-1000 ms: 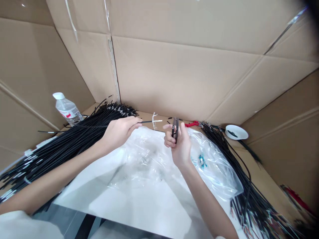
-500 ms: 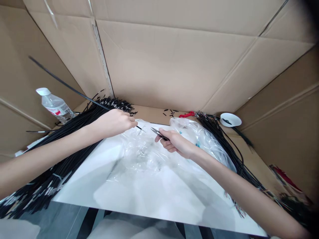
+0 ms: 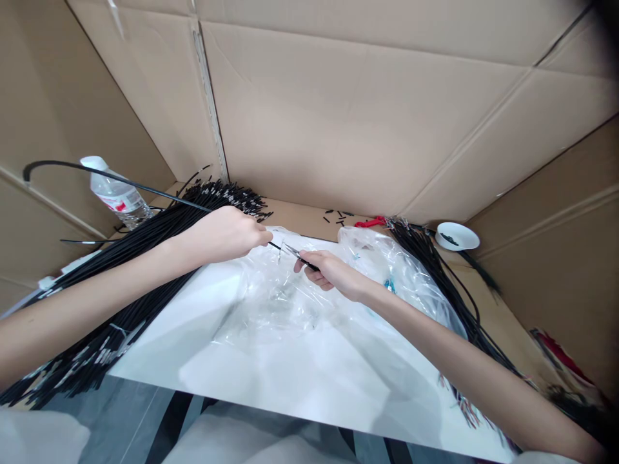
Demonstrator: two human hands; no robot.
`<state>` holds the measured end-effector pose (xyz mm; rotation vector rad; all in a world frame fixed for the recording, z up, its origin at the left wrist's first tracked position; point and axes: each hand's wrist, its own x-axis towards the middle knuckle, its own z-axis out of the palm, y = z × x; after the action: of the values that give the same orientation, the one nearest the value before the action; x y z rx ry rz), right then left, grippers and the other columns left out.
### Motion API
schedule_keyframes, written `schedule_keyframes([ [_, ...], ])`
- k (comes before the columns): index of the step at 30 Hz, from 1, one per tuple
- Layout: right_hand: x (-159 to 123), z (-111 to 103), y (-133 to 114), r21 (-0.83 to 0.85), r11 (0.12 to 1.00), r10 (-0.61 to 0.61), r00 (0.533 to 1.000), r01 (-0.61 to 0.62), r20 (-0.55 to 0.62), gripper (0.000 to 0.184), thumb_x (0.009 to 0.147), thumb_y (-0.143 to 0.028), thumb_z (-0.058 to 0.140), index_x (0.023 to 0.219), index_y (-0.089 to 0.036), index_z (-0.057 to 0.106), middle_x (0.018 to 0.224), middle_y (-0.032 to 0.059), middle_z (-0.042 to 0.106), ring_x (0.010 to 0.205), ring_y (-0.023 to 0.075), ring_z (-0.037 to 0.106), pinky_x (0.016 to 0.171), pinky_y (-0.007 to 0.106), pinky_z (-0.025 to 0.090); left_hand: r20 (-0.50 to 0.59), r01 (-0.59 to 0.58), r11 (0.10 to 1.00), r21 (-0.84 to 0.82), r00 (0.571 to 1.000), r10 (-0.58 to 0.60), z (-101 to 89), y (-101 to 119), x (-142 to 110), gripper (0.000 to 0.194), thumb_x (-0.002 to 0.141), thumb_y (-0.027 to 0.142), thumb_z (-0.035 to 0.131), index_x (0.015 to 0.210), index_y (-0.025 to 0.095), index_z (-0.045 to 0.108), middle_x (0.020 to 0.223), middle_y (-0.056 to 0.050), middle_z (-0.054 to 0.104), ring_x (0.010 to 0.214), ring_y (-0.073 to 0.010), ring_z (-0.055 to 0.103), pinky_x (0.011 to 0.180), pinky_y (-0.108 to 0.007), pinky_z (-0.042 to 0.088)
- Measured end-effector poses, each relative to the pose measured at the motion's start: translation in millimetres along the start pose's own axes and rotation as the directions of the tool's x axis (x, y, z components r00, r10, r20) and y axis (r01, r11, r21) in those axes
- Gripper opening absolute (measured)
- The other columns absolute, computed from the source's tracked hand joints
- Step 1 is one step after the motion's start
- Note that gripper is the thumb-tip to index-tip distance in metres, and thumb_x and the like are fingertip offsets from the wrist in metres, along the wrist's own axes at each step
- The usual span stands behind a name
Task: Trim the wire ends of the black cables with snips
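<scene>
My left hand (image 3: 227, 233) hides where its fingers pinch the cable (image 3: 120, 182); the snips (image 3: 294, 254) (tips too small) vanish inside my right hand (image 3: 325, 270).

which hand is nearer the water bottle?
Left. The left hand pinches a black cable at the table's middle, on the water bottle side; the right hand, holding snips, lies farther off to the right.

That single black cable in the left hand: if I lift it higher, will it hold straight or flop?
Probably flops. The black cable held by the left hand already arcs up and droops at its far end, so it seems springy, not rigid. It looks thin and likely light. The right hand works small snips at its near tip.
</scene>
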<state>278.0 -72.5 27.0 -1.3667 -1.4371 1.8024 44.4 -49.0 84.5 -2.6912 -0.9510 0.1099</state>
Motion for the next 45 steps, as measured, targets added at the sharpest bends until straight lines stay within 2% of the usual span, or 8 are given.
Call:
schedule_keyframes([
  [5,-0.5,3.6,-1.6,-0.059,0.998,-0.011,0.999,0.012,0.030,0.033,0.098,-0.031,0.045,0.072,-0.016,0.059,0.052,-0.0083,0.024,0.044,0.0062,0.014,0.041,0.022,0.009,-0.002,-0.068,0.996,0.058,0.998,0.068,-3.0,2.3,0.5,0.024,0.084,0.001,0.051,0.079,0.019,0.066,0.072,-0.003,0.066,0.067,-0.0193,0.060,0.058,-0.031,0.032],
  [9,0.7,3.1,-0.7,0.014,1.000,-0.005,0.998,0.004,0.068,0.031,0.097,-0.030,0.046,0.072,-0.015,0.059,0.053,-0.0096,0.020,0.045,0.0061,0.010,0.041,0.021,0.009,-0.050,-0.135,0.979,0.153,0.988,0.144,-3.7,5.4,-0.5,0.024,0.088,0.000,0.052,0.089,0.017,0.069,0.087,-0.004,0.069,0.076,-0.0191,0.063,0.063,-0.030,0.039],
  [12,2.0,3.8,-0.4,0.079,0.996,0.028,0.997,-0.034,0.079,0.033,0.099,-0.032,0.045,0.074,-0.014,0.059,0.052,-0.0104,0.018,0.045,0.0061,0.008,0.040,0.021,0.008,-0.107,-0.161,0.972,0.170,0.978,0.180,-3.7,8.1,-2.1,0.021,0.089,0.000,0.055,0.086,0.016,0.067,0.086,-0.004,0.068,0.075,-0.0186,0.062,0.063,-0.029,0.040],
  [19,2.4,10.2,1.0,0.165,0.983,0.063,0.993,-0.078,0.098,0.035,0.100,-0.033,0.046,0.077,-0.012,0.061,0.052,-0.0107,0.018,0.045,0.0054,0.007,0.039,0.021,0.007,-0.093,-0.134,0.975,0.179,0.984,0.152,0.3,7.3,-2.5,0.018,0.086,-0.002,0.060,0.080,0.015,0.065,0.078,-0.004,0.065,0.078,-0.0213,0.062,0.060,-0.031,0.039],
  [25,7.7,7.9,4.5,0.195,0.977,0.079,0.994,-0.092,0.074,0.036,0.101,-0.034,0.044,0.077,-0.013,0.060,0.052,-0.0106,0.018,0.045,0.0056,0.006,0.038,0.020,0.007,-0.173,-0.108,0.980,0.165,0.975,0.137,8.0,8.1,-2.1,0.017,0.097,0.018,0.056,0.084,0.013,0.066,0.083,-0.006,0.060,0.066,-0.0174,0.054,0.058,-0.030,0.036],
  [31,11.6,2.9,6.7,0.213,0.972,0.084,0.993,-0.099,0.081,0.036,0.102,-0.038,0.047,0.083,-0.012,0.064,0.054,-0.0107,0.017,0.044,0.0056,0.006,0.037,0.019,0.008,-0.107,-0.106,0.988,0.108,0.987,0.118,7.0,7.0,2.5,0.017,0.085,-0.002,0.058,0.086,0.013,0.067,0.082,-0.006,0.062,0.076,-0.0205,0.057,0.064,-0.029,0.038],
  [35,11.7,-2.1,5.0,0.198,0.966,0.141,0.982,-0.164,0.122,0.036,0.102,-0.039,0.047,0.089,-0.010,0.065,0.054,-0.0108,0.019,0.044,0.0052,0.007,0.036,0.019,0.009,-0.136,-0.116,0.990,0.082,0.983,0.127,8.0,5.5,5.8,0.022,0.081,-0.006,0.056,0.081,0.015,0.064,0.079,-0.004,0.063,0.078,-0.0212,0.057,0.065,-0.030,0.039],
  [45,20.5,-11.8,3.8,0.258,0.929,0.212,0.953,-0.265,0.216,0.046,0.104,-0.039,0.041,0.066,-0.016,0.050,0.049,-0.0114,0.017,0.043,0.0047,0.005,0.033,0.017,0.010,-0.225,-0.195,0.972,0.133,0.949,0.221,14.3,2.1,12.3,0.024,0.083,-0.006,0.054,0.080,0.016,0.063,0.079,-0.002,0.065,0.077,-0.0201,0.056,0.067,-0.030,0.040],
])
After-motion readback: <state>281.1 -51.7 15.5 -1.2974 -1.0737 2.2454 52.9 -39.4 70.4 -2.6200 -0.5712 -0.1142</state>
